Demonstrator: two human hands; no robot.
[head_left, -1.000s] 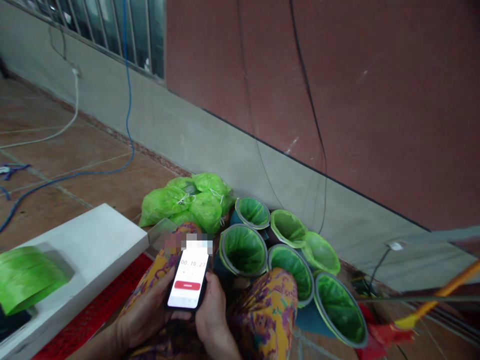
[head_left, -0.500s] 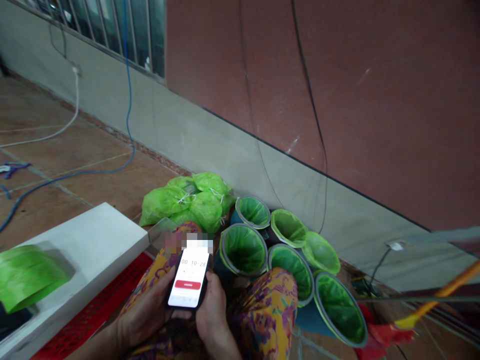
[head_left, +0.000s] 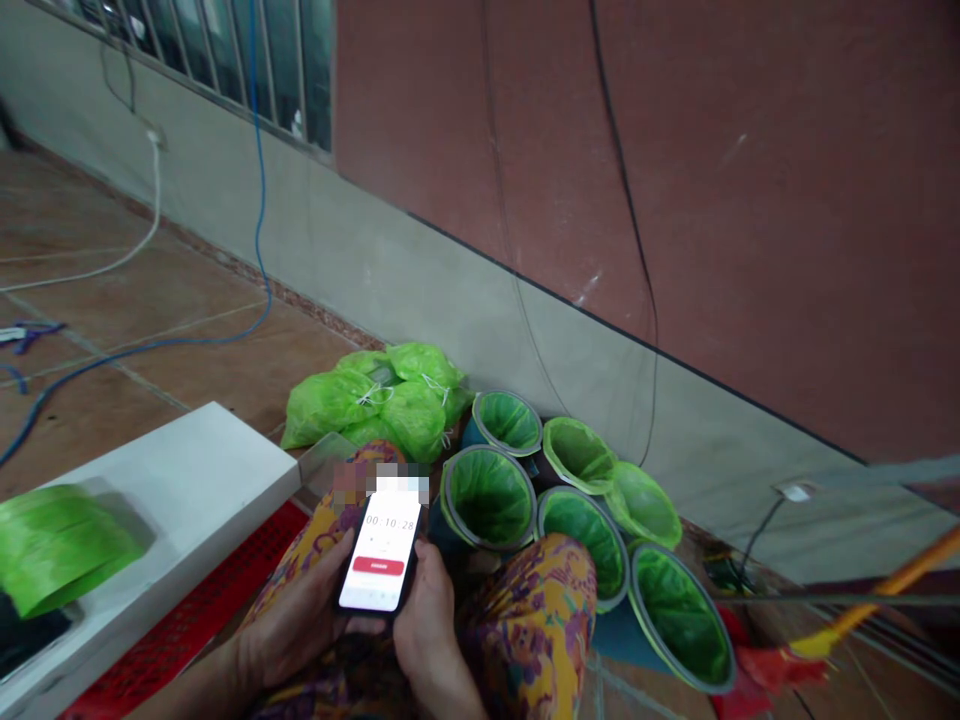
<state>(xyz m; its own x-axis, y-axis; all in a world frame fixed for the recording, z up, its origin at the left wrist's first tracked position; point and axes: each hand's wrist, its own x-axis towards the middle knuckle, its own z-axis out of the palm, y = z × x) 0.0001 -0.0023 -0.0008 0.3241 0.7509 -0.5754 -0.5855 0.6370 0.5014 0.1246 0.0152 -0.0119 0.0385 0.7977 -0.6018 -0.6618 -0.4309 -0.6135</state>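
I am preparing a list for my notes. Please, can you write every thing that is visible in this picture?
phone: 1, white screen with red button, held in both hands
lined pots: 6, green, floor by wall
tied bags: a heap, green, left of pots
green strips: a stack, on white board
red mesh: 1, under board
cables: several, blue, white, black
left hand: grips phone
right hand: grips phone
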